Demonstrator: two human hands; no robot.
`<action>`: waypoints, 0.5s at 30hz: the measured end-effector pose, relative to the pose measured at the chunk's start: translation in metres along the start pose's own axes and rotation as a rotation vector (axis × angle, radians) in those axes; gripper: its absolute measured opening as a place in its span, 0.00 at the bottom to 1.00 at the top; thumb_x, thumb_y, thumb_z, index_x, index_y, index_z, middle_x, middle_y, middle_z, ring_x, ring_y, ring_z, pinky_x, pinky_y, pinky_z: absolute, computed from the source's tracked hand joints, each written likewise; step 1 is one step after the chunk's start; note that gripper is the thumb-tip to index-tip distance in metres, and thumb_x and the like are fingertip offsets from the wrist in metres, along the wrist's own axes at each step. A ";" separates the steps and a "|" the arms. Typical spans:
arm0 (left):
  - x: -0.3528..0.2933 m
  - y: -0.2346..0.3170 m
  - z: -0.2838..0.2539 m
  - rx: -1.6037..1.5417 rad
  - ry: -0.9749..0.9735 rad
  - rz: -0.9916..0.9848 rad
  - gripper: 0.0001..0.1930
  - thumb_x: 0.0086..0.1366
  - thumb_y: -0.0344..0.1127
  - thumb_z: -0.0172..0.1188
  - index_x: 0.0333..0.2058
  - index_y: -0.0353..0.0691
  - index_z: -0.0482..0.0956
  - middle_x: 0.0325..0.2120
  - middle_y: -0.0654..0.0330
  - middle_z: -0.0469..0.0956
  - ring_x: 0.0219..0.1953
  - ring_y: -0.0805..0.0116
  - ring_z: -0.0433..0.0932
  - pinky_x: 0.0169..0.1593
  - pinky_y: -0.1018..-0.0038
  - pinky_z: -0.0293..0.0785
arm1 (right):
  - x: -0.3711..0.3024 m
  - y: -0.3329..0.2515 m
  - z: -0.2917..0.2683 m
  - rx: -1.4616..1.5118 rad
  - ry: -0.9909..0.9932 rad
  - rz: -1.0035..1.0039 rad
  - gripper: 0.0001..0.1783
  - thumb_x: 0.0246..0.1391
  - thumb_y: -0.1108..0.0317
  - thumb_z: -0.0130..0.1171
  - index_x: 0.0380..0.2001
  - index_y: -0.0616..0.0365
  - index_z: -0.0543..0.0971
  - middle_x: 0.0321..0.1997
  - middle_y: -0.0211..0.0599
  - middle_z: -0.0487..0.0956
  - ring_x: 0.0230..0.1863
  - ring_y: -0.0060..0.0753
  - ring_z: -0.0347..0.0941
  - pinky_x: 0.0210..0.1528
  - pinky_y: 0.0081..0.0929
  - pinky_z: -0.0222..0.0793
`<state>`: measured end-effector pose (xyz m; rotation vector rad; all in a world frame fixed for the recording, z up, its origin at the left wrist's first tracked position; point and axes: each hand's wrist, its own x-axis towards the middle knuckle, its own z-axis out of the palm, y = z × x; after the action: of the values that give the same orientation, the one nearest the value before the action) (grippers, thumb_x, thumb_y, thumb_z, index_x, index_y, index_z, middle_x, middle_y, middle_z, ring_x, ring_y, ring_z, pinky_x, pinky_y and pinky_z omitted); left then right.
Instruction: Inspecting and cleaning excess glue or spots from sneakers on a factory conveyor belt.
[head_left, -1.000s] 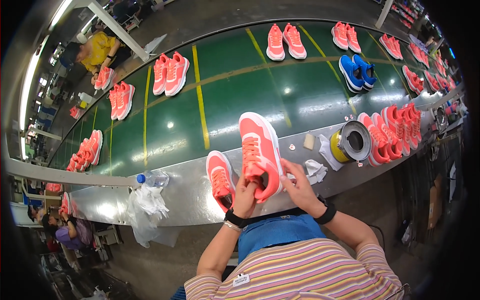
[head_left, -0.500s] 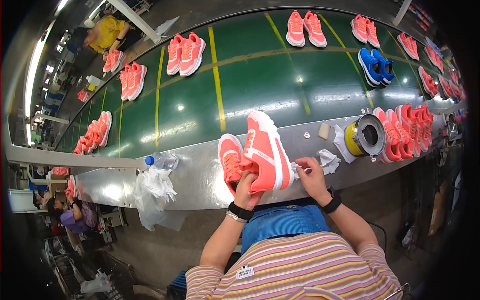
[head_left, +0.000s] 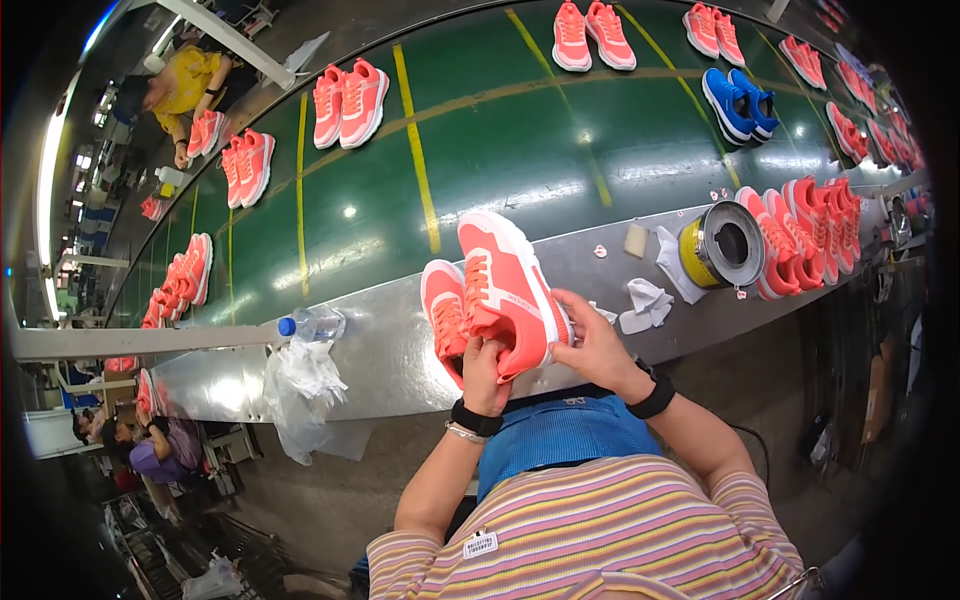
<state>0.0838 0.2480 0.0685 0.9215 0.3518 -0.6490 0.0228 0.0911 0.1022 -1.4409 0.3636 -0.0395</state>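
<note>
Here, coral sneaker (head_left: 512, 278) — collar (head_left: 526, 345) in left grip (head_left: 484, 376)

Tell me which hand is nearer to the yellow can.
Right. The right hand is at the right side of the held coral shoe, to the left of the yellow can; the left hand grips that shoe at its opening, farther left.

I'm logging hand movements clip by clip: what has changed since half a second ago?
The right hand has moved left, back to the heel side of the held coral shoe, which has rolled so its side shows less. The left hand still grips that shoe. The yellow can and blue shoes stayed put.
</note>
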 end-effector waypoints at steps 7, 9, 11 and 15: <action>-0.002 0.003 0.002 0.043 0.027 0.019 0.11 0.55 0.22 0.43 0.38 0.33 0.67 0.37 0.55 0.72 0.39 0.65 0.74 0.43 0.69 0.73 | 0.008 0.003 -0.002 0.113 -0.019 0.096 0.34 0.40 0.75 0.61 0.53 0.65 0.61 0.50 0.47 0.69 0.52 0.31 0.67 0.51 0.25 0.65; 0.001 0.005 0.003 0.056 0.042 0.036 0.11 0.55 0.22 0.44 0.38 0.34 0.67 0.36 0.55 0.72 0.39 0.65 0.74 0.42 0.69 0.73 | 0.011 0.000 -0.002 0.127 -0.037 0.109 0.34 0.40 0.76 0.60 0.53 0.65 0.61 0.50 0.47 0.69 0.52 0.31 0.67 0.51 0.24 0.65; 0.005 0.006 0.011 0.043 0.031 0.002 0.11 0.55 0.22 0.44 0.38 0.35 0.67 0.36 0.55 0.72 0.38 0.65 0.74 0.43 0.70 0.73 | 0.010 -0.005 -0.003 0.135 -0.014 0.070 0.33 0.40 0.77 0.59 0.53 0.65 0.61 0.51 0.46 0.69 0.51 0.29 0.67 0.51 0.24 0.65; 0.024 -0.011 -0.009 0.155 0.062 0.055 0.14 0.55 0.21 0.44 0.42 0.35 0.65 0.37 0.55 0.72 0.40 0.65 0.74 0.43 0.71 0.73 | 0.021 0.023 -0.007 0.222 0.028 0.005 0.30 0.41 0.75 0.58 0.52 0.62 0.64 0.50 0.42 0.69 0.49 0.29 0.68 0.49 0.25 0.66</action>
<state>0.0947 0.2412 0.0433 1.0972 0.3339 -0.6037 0.0360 0.0827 0.0746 -1.2207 0.3736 -0.0931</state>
